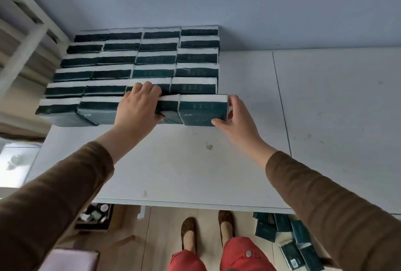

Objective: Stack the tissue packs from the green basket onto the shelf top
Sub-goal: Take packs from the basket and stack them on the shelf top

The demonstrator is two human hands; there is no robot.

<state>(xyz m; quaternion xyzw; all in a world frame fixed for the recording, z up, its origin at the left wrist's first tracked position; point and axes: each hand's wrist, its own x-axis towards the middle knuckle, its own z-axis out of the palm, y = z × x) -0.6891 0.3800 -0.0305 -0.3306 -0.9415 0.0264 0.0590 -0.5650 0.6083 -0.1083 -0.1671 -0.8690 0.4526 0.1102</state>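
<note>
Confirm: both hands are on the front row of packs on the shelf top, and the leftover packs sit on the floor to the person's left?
One thing is wrong: the leftover packs lie on the floor to the person's right, not left. The head view shows this. The rest holds: the left hand and right hand are on the front row of packs on the shelf top.

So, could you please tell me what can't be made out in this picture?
- Head view: the green basket is not visible; the packs on the floor are partly hidden by the right sleeve and shelf top.
- The pack under the left hand is mostly covered.
- Print on the pack that the right hand grips is too blurred to read.
</note>
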